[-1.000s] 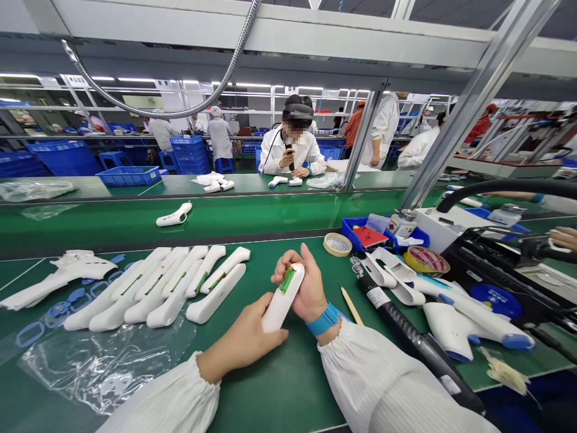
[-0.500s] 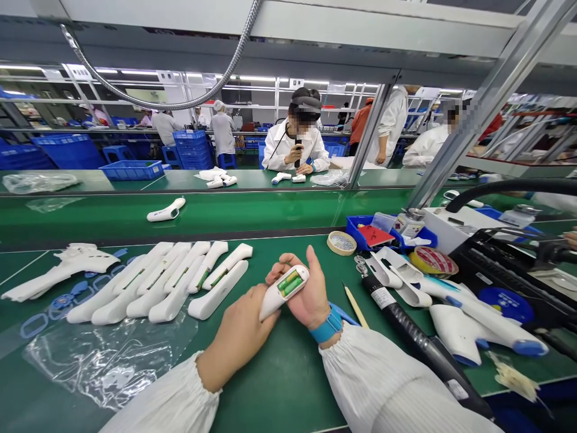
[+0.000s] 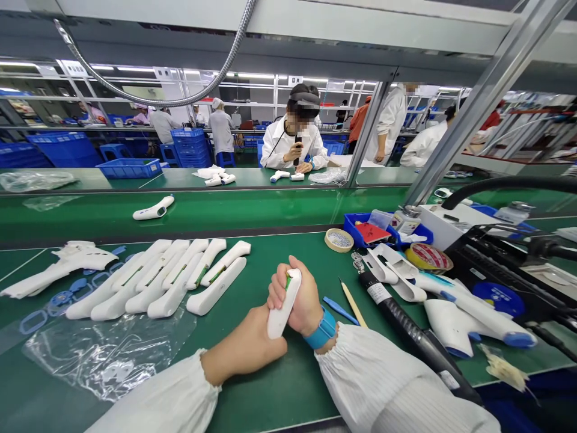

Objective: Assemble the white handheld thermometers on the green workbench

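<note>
my left hand [image 3: 247, 337] and right hand [image 3: 305, 300] hold one white handle [image 3: 282, 311] above a green bench [image 3: 274, 394].
the left wraps the handle's lower end, the right curls its fingers around the top, where a green strip [image 3: 288, 280] shows. left of the handle lies a row of white casings [image 3: 164, 282]; to its right, a blue tool [image 3: 340, 310] near a pointed stick [image 3: 353, 305].

White, finely striped sleeves [image 3: 396, 379], gathered cuffs [image 3: 210, 374], bright blue right-wrist band [image 3: 321, 331]
</note>
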Action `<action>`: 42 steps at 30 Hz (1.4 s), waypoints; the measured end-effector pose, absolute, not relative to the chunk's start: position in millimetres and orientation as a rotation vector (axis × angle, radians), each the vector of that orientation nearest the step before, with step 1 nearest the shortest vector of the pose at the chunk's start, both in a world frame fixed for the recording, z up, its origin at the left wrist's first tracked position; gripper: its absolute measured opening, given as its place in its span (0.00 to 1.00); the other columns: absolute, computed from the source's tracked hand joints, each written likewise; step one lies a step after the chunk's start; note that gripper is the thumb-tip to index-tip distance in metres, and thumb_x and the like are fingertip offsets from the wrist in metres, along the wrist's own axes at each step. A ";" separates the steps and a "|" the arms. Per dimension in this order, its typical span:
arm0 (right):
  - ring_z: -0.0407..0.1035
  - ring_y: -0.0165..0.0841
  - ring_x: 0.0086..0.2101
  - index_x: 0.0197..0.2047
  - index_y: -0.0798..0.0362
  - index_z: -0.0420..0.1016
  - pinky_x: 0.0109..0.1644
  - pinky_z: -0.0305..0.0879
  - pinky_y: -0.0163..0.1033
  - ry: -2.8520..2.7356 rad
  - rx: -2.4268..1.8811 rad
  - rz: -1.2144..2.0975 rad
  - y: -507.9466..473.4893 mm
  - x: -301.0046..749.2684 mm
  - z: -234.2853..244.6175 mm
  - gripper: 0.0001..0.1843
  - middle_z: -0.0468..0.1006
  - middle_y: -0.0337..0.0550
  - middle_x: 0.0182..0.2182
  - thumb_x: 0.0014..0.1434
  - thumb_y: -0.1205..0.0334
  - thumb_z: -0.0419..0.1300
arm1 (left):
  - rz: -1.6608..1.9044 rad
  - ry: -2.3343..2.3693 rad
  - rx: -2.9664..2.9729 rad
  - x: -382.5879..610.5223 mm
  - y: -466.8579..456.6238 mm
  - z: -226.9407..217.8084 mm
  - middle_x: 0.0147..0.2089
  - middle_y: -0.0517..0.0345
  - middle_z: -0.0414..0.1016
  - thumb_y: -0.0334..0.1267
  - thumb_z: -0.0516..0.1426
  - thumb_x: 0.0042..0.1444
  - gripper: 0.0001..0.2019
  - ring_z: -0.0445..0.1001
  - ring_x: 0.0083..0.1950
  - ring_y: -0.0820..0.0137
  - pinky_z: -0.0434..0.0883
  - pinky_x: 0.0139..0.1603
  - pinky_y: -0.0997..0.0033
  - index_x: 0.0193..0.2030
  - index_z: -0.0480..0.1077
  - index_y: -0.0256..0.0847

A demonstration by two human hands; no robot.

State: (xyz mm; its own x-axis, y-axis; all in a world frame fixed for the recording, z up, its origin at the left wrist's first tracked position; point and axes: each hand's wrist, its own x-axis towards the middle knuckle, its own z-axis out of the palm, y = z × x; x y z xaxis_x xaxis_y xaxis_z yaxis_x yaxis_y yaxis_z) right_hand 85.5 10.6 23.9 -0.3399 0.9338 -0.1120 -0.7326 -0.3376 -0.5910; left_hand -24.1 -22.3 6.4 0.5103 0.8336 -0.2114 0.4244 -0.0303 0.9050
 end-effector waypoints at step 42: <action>0.72 0.35 0.33 0.43 0.51 0.72 0.22 0.63 0.31 -0.660 -0.527 1.906 11.8 90.6 18.6 0.23 0.78 0.43 0.32 0.51 0.44 0.58 | 0.651 0.686 1.004 -41.1 -15.7 11.7 0.17 0.66 0.65 0.34 0.63 0.42 0.13 0.64 0.17 0.77 0.59 0.19 0.78 0.33 0.64 0.36</action>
